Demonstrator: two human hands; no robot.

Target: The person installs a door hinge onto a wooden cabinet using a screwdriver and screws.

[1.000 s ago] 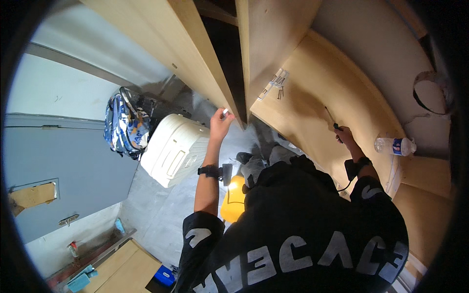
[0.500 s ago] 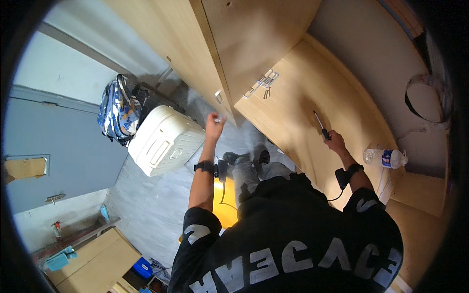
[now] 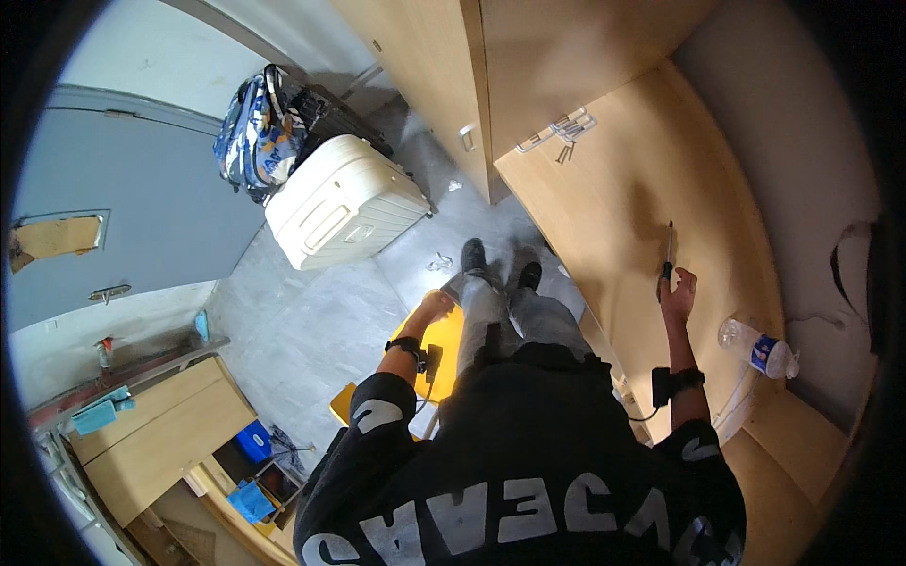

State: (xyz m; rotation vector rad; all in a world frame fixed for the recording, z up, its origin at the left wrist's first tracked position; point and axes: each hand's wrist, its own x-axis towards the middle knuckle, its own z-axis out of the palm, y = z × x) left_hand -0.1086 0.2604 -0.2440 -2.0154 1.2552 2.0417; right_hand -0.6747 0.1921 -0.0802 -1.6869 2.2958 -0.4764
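My right hand (image 3: 678,294) is at the wooden desktop, fingers apart beside the handle of a screwdriver (image 3: 669,247). The tool has a dark handle and a thin metal shaft that points away from me. Whether the thumb still touches the handle is hard to make out. Over the yellow seat (image 3: 434,349), my left hand (image 3: 436,307) hangs with loosely bent fingers and nothing visible in it. Farther off on the desktop lie several metal handles (image 3: 569,125), with a few screws (image 3: 565,153) beside them.
A wooden cabinet door (image 3: 415,57) with a handle (image 3: 467,138) stands at the desk's far left. A white suitcase (image 3: 344,203) and a patterned backpack (image 3: 257,137) are on the floor, near crumpled clear plastic (image 3: 439,261). A plastic bottle (image 3: 758,349) lies right of my right hand.
My left hand has drawn back from near the cabinet door to the yellow seat; the small pale thing in it is gone. My right hand's fingers have spread from the screwdriver. The view has shifted.
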